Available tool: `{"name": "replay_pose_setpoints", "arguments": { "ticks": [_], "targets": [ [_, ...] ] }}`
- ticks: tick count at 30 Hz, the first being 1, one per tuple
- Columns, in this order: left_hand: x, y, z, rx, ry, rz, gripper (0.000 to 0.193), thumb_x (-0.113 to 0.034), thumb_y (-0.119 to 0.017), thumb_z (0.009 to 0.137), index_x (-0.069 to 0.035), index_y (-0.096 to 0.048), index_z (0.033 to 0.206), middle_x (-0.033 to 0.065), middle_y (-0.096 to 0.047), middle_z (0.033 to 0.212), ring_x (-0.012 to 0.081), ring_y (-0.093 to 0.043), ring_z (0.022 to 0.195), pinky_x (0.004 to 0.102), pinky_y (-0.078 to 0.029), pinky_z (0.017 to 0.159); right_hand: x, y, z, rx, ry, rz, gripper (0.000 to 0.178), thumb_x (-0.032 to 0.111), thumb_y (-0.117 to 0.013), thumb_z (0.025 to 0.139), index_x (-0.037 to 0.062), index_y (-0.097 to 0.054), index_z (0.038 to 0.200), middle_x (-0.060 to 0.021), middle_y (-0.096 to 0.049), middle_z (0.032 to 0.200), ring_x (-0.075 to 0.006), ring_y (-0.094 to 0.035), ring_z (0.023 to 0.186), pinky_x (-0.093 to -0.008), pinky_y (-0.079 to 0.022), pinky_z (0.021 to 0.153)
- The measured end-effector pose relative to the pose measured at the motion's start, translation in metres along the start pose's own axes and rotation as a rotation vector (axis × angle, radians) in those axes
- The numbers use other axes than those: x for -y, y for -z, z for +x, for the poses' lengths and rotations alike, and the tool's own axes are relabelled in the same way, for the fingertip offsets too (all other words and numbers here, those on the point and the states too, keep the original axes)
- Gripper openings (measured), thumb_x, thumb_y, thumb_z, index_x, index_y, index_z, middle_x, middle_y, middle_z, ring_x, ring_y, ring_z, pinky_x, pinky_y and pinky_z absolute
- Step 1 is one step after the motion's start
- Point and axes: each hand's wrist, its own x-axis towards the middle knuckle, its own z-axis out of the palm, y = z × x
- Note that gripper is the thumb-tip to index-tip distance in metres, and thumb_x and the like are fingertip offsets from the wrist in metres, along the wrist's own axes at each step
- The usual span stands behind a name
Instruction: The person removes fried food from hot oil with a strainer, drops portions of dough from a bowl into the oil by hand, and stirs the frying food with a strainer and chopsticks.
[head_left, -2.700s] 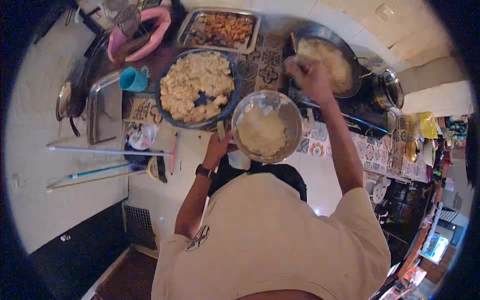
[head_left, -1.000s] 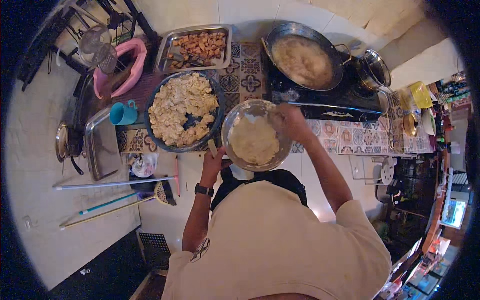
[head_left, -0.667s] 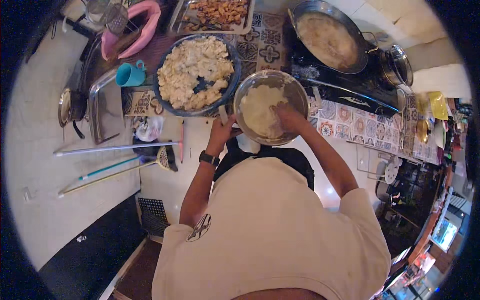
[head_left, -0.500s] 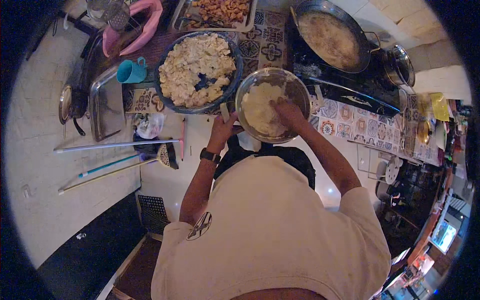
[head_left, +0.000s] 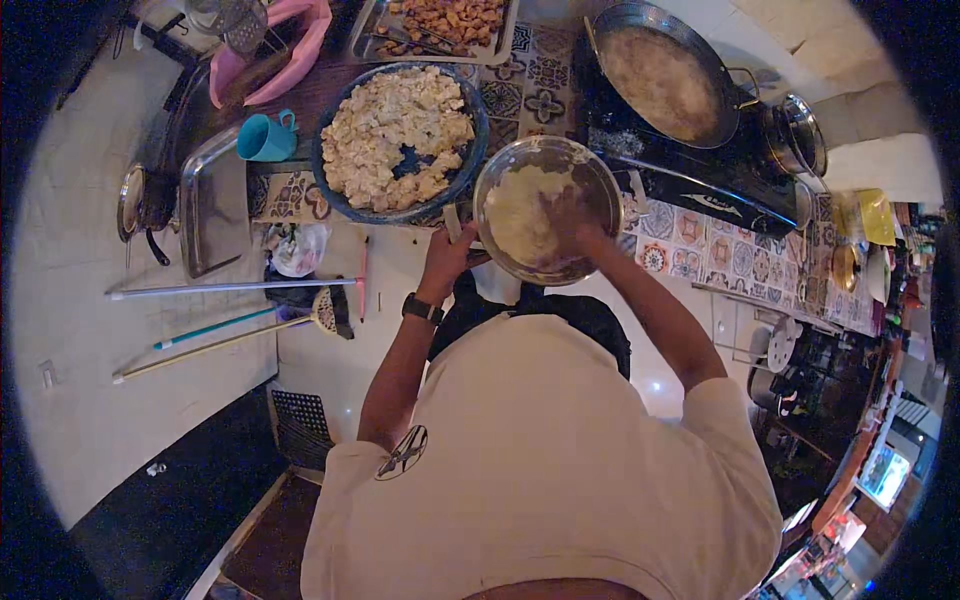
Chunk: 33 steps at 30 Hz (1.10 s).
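A round metal pot (head_left: 487, 247) with a handle on each side is tilted at the counter's front edge, in front of my body. Pale, floury stuff (head_left: 520, 215) lies inside it. My left hand (head_left: 447, 262) is closed on the pot's left handle. Inside the pot is my right hand (head_left: 585, 235), at the right of the pale stuff; its fingers are smeared by motion. Left of the pot stands a wide blue basin (head_left: 328, 190), heaped with pale coated pieces (head_left: 395, 130) around a gap that bares the basin's bottom.
A wide frying pan (head_left: 745, 90) of bubbling oil sits on the black stove (head_left: 690, 190) at the far right. Behind the basin is a metal tray (head_left: 500, 50) of browned fried pieces and tongs. A turquoise mug (head_left: 265, 140) and an empty metal tray (head_left: 215, 215) are to the left.
My right hand has shifted slightly right and down within the pot and is now more blurred. My left hand keeps its hold on the handle.
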Motion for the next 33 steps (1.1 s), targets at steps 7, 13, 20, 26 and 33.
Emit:
{"name": "replay_pose_setpoints", "arguments": {
  "ticks": [7,13,20,26,33],
  "targets": [
    [0.003,0.000,-0.001,0.002,0.007,-0.053,0.027,-0.024,-0.054,0.092,0.001,-0.058,0.100,0.0082,-0.062,0.095,0.0220,-0.065,0.082,0.0351,-0.058,0.070,0.015,0.032,0.031,0.086,-0.004,0.165,0.107,0.027,-0.078,0.054,0.0151,-0.021,0.143,-0.0386,-0.041,0.124,-0.0514,-0.041,0.117,-0.0591,-0.034,0.096],
    [0.004,0.003,0.000,-0.004,0.001,-0.058,0.025,-0.023,-0.054,0.092,0.001,-0.057,0.098,0.0089,-0.062,0.095,0.0223,-0.065,0.083,0.0356,-0.058,0.070,-0.018,0.020,0.041,0.063,-0.139,0.403,0.076,0.027,-0.078,0.059,0.0117,-0.046,0.127,-0.0195,-0.054,0.121,-0.0355,-0.052,0.111,-0.0421,-0.042,0.094],
    [-0.004,-0.002,-0.005,-0.005,-0.014,-0.033,0.025,-0.021,-0.053,0.092,0.001,-0.057,0.103,0.0101,-0.063,0.097,0.0237,-0.066,0.082,0.0363,-0.059,0.070,-0.045,0.015,0.032,-0.138,-0.172,0.931,0.045,0.014,-0.071,0.071,0.0023,-0.058,0.112,-0.0130,-0.061,0.108,-0.0240,-0.058,0.099,-0.0352,-0.045,0.088],
    [0.007,0.003,0.002,-0.002,-0.002,-0.069,0.025,-0.021,-0.053,0.092,0.002,-0.058,0.102,0.0101,-0.063,0.097,0.0233,-0.066,0.083,0.0366,-0.059,0.070,-0.038,0.062,0.016,-0.272,-0.016,0.704,0.037,0.018,-0.068,0.075,0.0008,-0.061,0.107,-0.0146,-0.064,0.101,-0.0280,-0.061,0.093,-0.0349,-0.046,0.086],
    [0.003,0.000,0.007,0.078,-0.106,0.079,0.027,-0.024,-0.054,0.092,0.002,-0.057,0.099,0.0099,-0.063,0.094,0.0222,-0.065,0.082,0.0356,-0.059,0.069,-0.039,0.018,0.002,-0.241,0.006,0.532,0.023,0.020,-0.054,0.086,0.0120,-0.064,0.104,-0.0185,-0.062,0.102,-0.0351,-0.060,0.087,-0.0419,-0.048,0.077]
  ]
}}
